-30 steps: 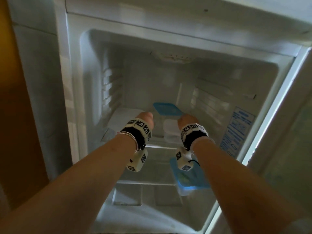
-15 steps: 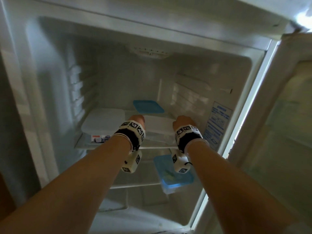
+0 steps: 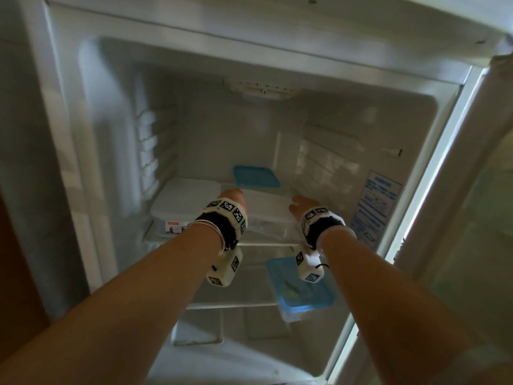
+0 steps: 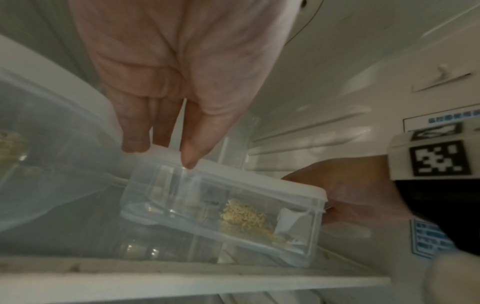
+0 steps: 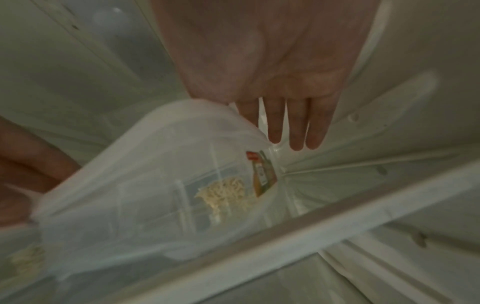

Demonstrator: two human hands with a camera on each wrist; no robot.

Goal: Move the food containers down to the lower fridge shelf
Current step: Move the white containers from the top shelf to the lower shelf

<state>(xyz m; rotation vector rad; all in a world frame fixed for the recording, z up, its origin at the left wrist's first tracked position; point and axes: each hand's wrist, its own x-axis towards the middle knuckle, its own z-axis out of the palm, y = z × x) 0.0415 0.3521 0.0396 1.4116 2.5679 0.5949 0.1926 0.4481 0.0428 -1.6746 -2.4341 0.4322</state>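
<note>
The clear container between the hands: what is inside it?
Through the clear container's wall shows a clump of pale noodles and a printed packet. Its white lid hides the contents from above; internal ribs blur the rest.

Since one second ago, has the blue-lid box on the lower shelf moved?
No. The blue-lid box still sits at the right end of the lower shelf, overhanging its front edge as before. Only the camera shifted.

Clear smooth plastic container (image 4: 226, 207) with a matt white lid (image 3: 268, 205).
</note>
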